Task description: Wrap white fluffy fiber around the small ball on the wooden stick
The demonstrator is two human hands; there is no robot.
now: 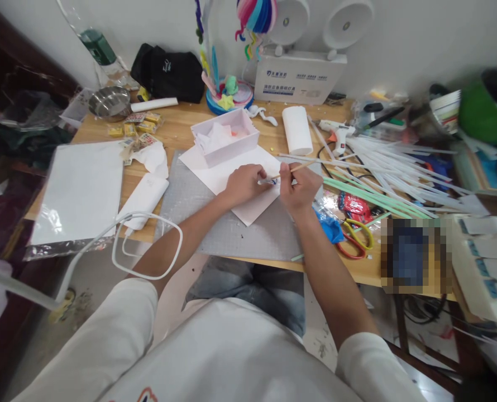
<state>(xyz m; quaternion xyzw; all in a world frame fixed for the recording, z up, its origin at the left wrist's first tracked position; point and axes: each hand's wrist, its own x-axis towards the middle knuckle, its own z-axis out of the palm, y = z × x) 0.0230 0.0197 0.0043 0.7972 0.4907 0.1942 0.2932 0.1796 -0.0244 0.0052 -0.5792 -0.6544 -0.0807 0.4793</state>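
Observation:
My right hand is closed round a thin wooden stick, whose tip points left toward my other hand. Beside it, my left hand rests low over a white sheet, thumb and fingers bent around a small clear and blue piece. The stick's tip meets or nearly meets that piece; the exact contact is too small to make out. Under the sheet lies a grey cutting mat. An open white box with crumpled paper inside stands on the sheet's back part.
Right of my hands lie green strips, white glue sticks, a glue gun and scissors. A white roll stands behind. At left are a packaged sheet, a white lamp arm and a metal bowl.

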